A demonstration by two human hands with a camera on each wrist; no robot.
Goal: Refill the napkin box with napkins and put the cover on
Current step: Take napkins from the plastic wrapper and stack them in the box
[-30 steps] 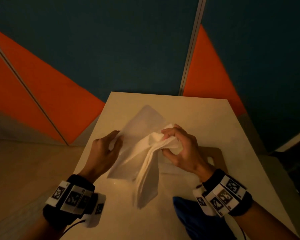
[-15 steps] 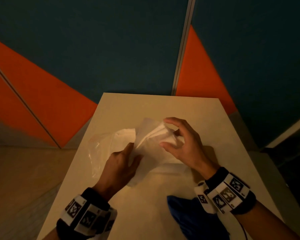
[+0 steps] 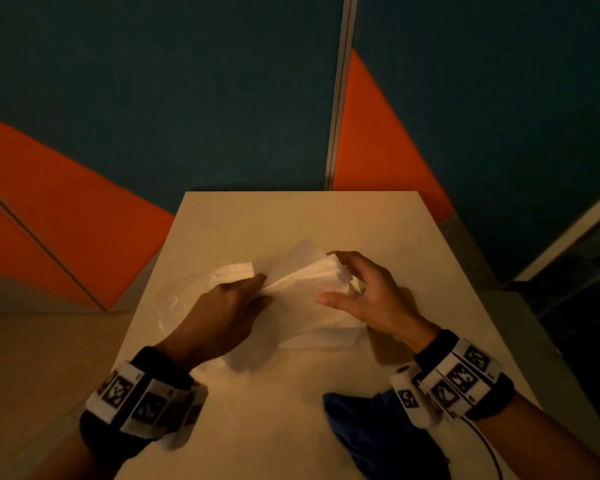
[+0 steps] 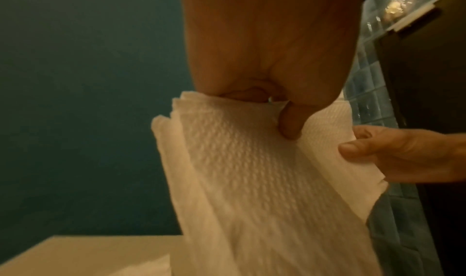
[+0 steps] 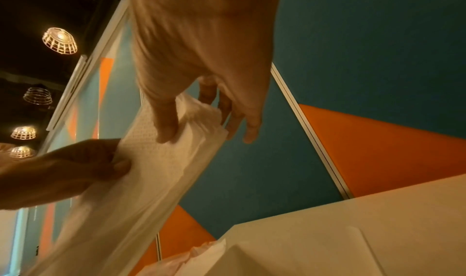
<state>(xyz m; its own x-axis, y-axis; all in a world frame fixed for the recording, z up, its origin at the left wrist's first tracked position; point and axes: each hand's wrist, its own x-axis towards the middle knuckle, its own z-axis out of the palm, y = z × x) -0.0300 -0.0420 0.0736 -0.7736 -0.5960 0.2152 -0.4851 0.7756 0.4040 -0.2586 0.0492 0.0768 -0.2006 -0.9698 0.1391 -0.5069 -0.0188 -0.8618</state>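
Head cam looks down, wrist cams close, upward, all share napkins [image 3: 312,282].

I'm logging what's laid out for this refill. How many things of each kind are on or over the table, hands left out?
Napkin stacks: 2, one held, one on the table
Clear plastic wrapper: 1
Blue cloth: 1
Brown board under the right hand: 1
Total: 5
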